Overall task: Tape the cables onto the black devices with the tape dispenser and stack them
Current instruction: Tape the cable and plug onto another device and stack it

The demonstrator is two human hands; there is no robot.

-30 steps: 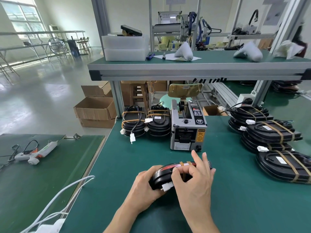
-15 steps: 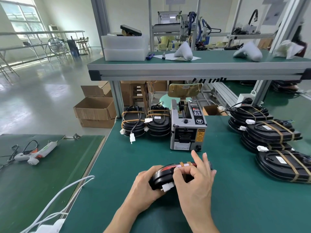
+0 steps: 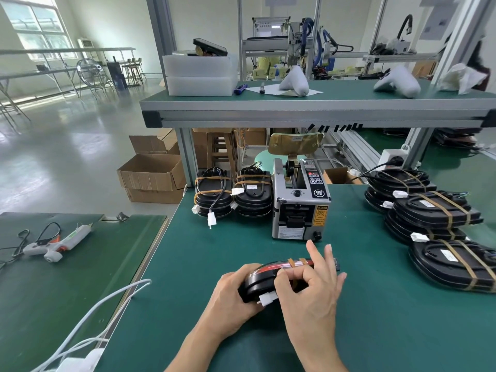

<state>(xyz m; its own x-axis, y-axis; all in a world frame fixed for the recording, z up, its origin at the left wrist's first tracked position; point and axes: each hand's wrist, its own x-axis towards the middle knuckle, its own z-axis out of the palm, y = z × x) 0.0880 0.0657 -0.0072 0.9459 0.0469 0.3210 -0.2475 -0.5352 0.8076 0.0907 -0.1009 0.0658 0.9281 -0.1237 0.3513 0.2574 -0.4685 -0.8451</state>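
Black, glossy and rigid-looking, the oval plastic device [image 3: 261,284] sits tilted on edge on the green bench mat [image 3: 375,331], just in front of the grey tape dispenser [image 3: 300,202]. My left hand [image 3: 236,294] cups its near end; my right hand [image 3: 314,294] pinches thumb and forefinger onto the brown tape strips [image 3: 296,262] over the red cable, other fingers spread. I judge it light but slippery, best gripped by its rim, with the white connector [image 3: 267,299] left dangling.

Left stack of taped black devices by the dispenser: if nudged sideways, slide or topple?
The left stack looks several devices high on a narrow footprint, so probably tips or shears before sliding. Its loose white connector dangles down the front and would likely swing or snag.
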